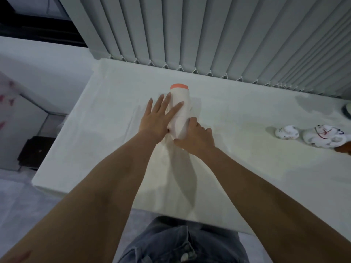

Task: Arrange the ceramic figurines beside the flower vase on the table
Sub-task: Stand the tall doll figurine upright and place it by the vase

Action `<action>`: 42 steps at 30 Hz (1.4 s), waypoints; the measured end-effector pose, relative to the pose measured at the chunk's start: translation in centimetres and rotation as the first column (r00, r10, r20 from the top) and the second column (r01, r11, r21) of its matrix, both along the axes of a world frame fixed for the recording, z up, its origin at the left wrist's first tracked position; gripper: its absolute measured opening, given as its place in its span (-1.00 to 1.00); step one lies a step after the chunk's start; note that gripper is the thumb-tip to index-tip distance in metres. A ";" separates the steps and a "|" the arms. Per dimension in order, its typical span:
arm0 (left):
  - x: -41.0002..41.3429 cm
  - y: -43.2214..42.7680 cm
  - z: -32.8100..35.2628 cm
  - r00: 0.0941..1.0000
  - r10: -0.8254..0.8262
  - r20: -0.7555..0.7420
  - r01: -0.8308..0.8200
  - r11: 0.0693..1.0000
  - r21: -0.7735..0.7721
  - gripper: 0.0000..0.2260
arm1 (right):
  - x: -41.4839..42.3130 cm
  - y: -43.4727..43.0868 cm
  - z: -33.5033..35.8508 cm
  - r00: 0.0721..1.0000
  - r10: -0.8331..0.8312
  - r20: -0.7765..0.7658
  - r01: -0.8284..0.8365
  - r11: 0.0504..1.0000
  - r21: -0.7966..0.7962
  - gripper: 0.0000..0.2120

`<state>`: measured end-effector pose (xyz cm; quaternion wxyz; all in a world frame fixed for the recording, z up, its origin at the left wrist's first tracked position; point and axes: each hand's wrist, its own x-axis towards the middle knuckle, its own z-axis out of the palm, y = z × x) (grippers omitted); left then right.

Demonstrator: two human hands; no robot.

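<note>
A tall white vase with an orange rim stands in the middle of the white-clothed table. My left hand lies flat against its left side, fingers spread. My right hand is curled around the vase's base from the right. Two white ceramic figurines sit far right on the table: a small one and a larger one with painted marks. Both hands are well away from them.
Grey vertical blinds hang along the table's back edge. A dark round object and a brown thing are cut off at the right edge. The table's left edge drops to a tiled floor with a dark box.
</note>
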<state>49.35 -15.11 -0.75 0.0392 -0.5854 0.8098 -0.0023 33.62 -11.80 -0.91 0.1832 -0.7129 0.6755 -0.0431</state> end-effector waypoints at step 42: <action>-6.0 -1.4 4.7 0.609 0.335 -0.719 0.068 0.881 0.468 -0.43 | -7.3 -3.9 9.1 0.964 -0.042 0.264 0.175 0.848 -0.501 -0.55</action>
